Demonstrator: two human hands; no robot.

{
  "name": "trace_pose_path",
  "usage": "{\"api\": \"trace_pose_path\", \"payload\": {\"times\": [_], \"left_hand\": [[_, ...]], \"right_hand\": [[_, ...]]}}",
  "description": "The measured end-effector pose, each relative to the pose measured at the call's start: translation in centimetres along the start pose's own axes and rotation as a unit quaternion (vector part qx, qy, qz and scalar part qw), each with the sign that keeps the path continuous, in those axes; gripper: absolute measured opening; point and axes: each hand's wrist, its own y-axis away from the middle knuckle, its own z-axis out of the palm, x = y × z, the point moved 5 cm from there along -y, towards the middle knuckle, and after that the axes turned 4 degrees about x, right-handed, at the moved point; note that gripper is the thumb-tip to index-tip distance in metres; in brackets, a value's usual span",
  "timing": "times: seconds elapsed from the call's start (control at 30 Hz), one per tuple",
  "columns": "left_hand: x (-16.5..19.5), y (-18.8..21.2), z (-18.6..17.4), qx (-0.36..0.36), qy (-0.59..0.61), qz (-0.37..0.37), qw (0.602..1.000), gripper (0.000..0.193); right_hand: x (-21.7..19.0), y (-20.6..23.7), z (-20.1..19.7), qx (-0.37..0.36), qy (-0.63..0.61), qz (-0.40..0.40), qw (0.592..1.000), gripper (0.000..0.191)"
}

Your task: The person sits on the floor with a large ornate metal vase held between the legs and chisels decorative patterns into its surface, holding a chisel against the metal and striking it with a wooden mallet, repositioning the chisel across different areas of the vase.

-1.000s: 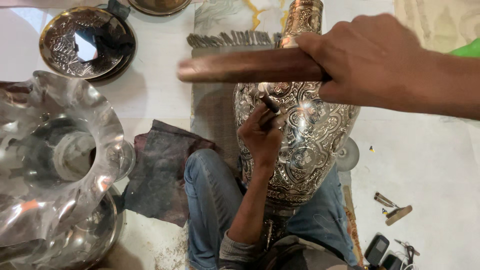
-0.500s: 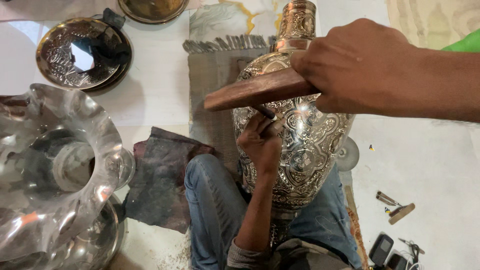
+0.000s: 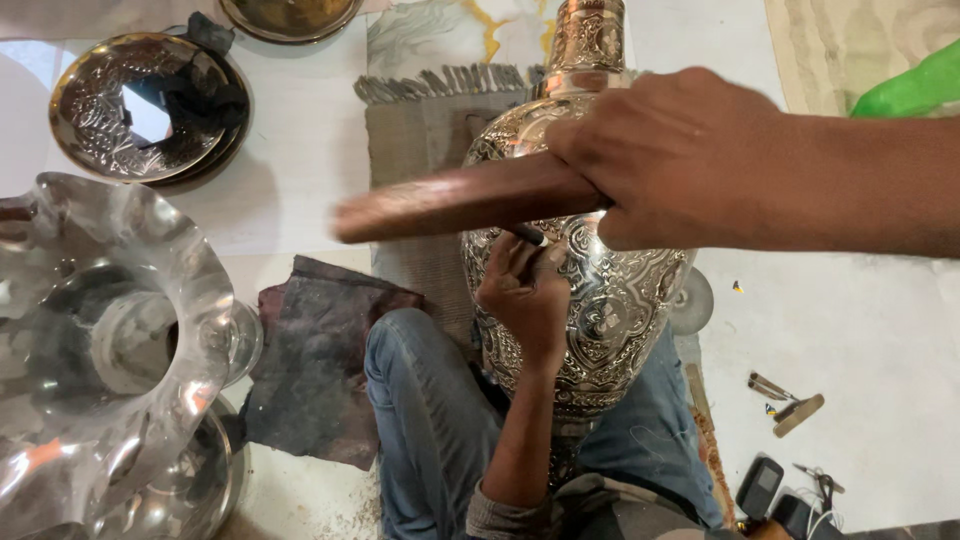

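**Mallet over chisel on the engraved vase**

Vase [image 3: 600, 300], ornate and silvery, lies across the seated person's lap, neck pointing away toward the fringed mat [image 3: 420, 130]. The left hand [image 3: 525, 295] is pinched tight around a thin chisel [image 3: 525, 235] pressed to the vase's shoulder. Just above it, the right hand [image 3: 680, 160] is clenched on a wooden mallet [image 3: 460, 200], whose long axis runs leftward, roughly crosswise to the vase. A shiny fluted bowl [image 3: 110, 340] stands well apart, left.

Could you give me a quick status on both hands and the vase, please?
Right hand grips wooden mallet, raised. Left hand holds small punch against engraved metal vase. Nothing between them.
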Motion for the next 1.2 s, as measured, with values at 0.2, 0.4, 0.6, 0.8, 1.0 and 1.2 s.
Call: {"api": "trace_pose_path", "payload": {"times": [0.2,0.4,0.6,0.8,1.0,1.2], "left_hand": [[0.0,0.1,0.0,-0.002,0.054,-0.001,0.999,0.017],[-0.5,0.2,0.1,0.026,0.01,-0.014,1.0,0.021],[-0.3,0.6,0.1,-0.013,-0.022,0.069,0.997,0.018],[-0.9,0.5,0.5,-0.001,-0.008,0.05,0.999,0.015],[-0.8,0.8,0.0,-0.015,0.052,0.017,0.998,0.014],[-0.8,1.2,0.1,-0.015,-0.054,0.034,0.998,0.013]], "right_hand": [[0.2,-0.4,0.5,-0.041,-0.021,0.026,0.999,0.031],[-0.4,-0.2,0.2,0.037,-0.02,-0.018,0.999,0.039],[-0.5,-0.1,-0.1,0.014,-0.038,-0.019,0.999,0.037],[-1.6,0.3,-0.5,0.039,-0.075,-0.042,0.996,0.025],[-1.8,0.6,-0.9,0.074,-0.079,-0.046,0.993,0.037],[-1.1,0.8,-0.2,0.008,-0.07,-0.036,0.997,0.032]]}}
